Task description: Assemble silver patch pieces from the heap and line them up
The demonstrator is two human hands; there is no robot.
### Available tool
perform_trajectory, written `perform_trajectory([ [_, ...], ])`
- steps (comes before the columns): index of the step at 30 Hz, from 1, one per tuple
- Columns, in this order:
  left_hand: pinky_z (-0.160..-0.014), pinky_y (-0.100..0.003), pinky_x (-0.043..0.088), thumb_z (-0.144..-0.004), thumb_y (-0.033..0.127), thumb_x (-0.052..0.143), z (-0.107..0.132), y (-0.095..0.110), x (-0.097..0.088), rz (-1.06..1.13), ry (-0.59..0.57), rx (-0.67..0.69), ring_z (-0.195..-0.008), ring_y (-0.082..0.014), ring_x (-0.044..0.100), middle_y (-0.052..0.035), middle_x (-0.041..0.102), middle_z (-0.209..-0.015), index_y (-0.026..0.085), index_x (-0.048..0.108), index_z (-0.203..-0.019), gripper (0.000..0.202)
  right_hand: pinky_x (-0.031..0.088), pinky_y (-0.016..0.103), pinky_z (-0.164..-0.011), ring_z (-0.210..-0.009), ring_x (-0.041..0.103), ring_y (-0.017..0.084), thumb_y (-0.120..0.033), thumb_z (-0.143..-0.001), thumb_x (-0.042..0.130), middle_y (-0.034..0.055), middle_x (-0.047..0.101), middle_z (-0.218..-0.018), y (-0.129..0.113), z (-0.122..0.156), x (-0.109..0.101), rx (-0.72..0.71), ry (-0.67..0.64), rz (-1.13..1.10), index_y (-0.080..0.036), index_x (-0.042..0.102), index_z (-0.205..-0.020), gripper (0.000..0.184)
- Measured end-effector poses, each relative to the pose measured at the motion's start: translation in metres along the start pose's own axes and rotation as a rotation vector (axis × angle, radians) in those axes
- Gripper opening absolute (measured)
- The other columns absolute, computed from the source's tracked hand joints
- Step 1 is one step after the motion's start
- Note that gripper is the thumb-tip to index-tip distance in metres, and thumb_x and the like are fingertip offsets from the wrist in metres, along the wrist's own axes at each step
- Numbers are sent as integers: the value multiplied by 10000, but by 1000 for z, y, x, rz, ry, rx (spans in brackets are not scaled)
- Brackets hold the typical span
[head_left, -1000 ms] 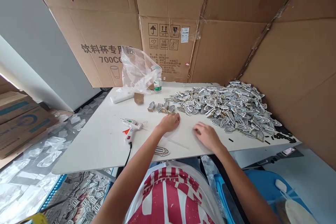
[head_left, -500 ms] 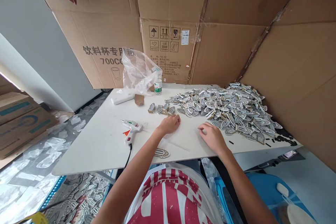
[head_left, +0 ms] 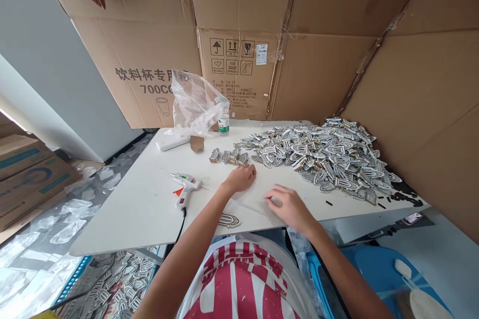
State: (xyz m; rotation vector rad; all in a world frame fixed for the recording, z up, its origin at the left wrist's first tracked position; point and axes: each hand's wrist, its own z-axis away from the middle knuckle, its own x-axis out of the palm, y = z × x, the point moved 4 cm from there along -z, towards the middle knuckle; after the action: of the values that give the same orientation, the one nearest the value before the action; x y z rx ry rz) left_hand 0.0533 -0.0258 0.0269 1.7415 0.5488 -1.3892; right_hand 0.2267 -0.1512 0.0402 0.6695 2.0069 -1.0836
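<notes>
My left hand rests on the white table with its fingers curled closed, at the far end of what looks like clear plastic film. Whatever is under those fingers is hidden. My right hand is over the film's right side, thumb and fingertips drawn together in a loose pinch. Anything between them is too small to make out. Close to my left forearm lies a metal bookmark-like piece with an oval, ornamented outline. Several similar small pieces stand beyond my left hand.
A large heap of silvery ornamented pieces covers the table's right side. Left stands a white glue gun with its cord. A bottle, a plastic bag and a cardboard scrap are at the back. Cardboard walls enclose the table.
My right hand has moved left, away from the heap's front edge and over the clear film. My left hand has stayed nearly in place.
</notes>
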Motion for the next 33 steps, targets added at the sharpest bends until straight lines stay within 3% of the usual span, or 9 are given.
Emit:
perform_trajectory([
  [3,-857,-338,517,-1052,243,491,-1,0,0,-9,8,-9,-1029,-245,718,-76,733,-1179,235,640,-1159,183,514,342,-837,-887,687,228,-65,-986,589,47,775,-992,-5,-2,12,-40,-94,125,-256,784,-962,275],
  [8,-858,-330,516,-1049,247,504,-1,0,1,-16,12,7,-1015,-238,719,-71,732,-1175,239,635,-1158,171,519,367,-879,-971,715,259,-39,-957,598,90,786,-1080,30,-14,-9,252,104,197,-208,785,-1011,258],
  [10,-850,-327,514,-1047,241,500,-1,0,2,-15,6,6,-1012,-237,719,-66,735,-1167,238,633,-1146,166,523,363,-878,-958,713,250,-56,-964,603,74,785,-1049,19,-10,-9,174,118,148,-225,785,-1020,254],
  [14,-857,-334,513,-1051,240,490,-1,0,2,-8,15,8,-1050,-247,718,-74,736,-1193,234,632,-1140,168,518,336,-847,-863,689,213,-38,-943,623,26,787,-975,-13,-1,12,-102,-134,45,-271,796,-969,292],
  [16,-865,-341,514,-1051,241,492,-2,0,2,-8,17,9,-1053,-250,718,-78,735,-1198,233,635,-1146,172,519,342,-852,-888,697,224,-32,-929,622,29,794,-995,0,-7,11,-26,-107,74,-261,798,-967,291],
  [20,-868,-333,513,-1052,251,506,-1,-1,2,-9,12,2,-1023,-238,721,-74,737,-1182,239,636,-1158,169,532,371,-894,-952,728,255,-61,-931,596,77,798,-1060,47,-20,-14,212,112,147,-224,797,-968,262],
  [22,-863,-328,511,-1055,253,509,0,-1,2,-9,2,-1,-1022,-235,721,-69,738,-1173,241,634,-1149,157,543,366,-894,-952,736,252,-91,-947,599,72,799,-1035,48,-18,-18,186,135,82,-228,801,-981,247],
  [27,-848,-339,513,-1057,245,485,0,0,1,-10,11,4,-1030,-245,719,-77,736,-1184,234,633,-1145,173,535,321,-866,-922,724,217,-93,-968,601,33,798,-1005,15,-7,5,-20,-109,-5,-267,809,-986,272],
  [33,-877,-345,522,-1047,245,496,2,3,-3,-8,-1,-8,-1036,-247,714,-80,736,-1171,234,638,-1163,184,524,349,-885,-954,737,246,-51,-931,570,85,804,-1066,70,-32,-17,270,123,200,-211,809,-982,292],
])
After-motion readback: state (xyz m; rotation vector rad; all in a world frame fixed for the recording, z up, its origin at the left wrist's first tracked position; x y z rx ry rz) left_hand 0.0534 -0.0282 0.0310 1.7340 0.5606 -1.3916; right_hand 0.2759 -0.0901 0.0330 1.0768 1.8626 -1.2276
